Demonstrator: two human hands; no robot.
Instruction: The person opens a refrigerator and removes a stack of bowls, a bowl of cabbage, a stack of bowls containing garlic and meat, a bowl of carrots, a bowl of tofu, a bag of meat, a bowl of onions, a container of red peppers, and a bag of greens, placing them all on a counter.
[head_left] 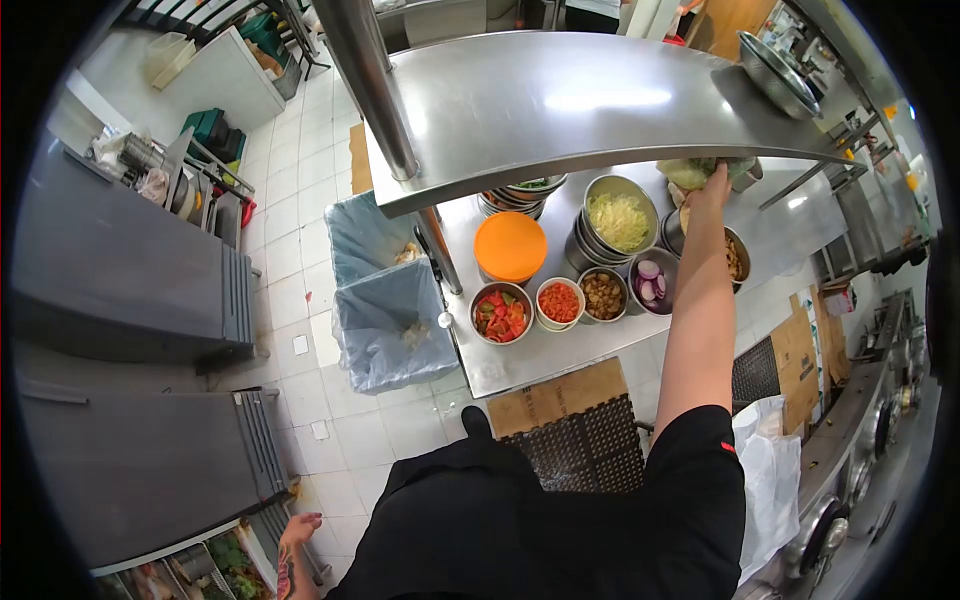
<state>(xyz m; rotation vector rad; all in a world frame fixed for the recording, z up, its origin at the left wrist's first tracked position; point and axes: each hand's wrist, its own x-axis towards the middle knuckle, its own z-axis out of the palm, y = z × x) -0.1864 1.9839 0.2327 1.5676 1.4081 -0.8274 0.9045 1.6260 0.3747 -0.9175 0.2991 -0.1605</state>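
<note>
My right hand reaches beneath the raised steel shelf, its fingers closed on a clear plastic bag with pale green contents; the shelf edge hides part of them. Below that arm are a bowl of cut purple onion and a pot of brown pieces. Shredded pale vegetable fills a tall metal container left of the arm. My left hand hangs low at the left, beside the cold drawers, loosely open with nothing visible in it.
The steel table also bears an orange lid, chopped red peppers, diced orange pieces and brown chunks. Lined bins stand left. The steel shelf overhangs the table; a metal bowl rests on it.
</note>
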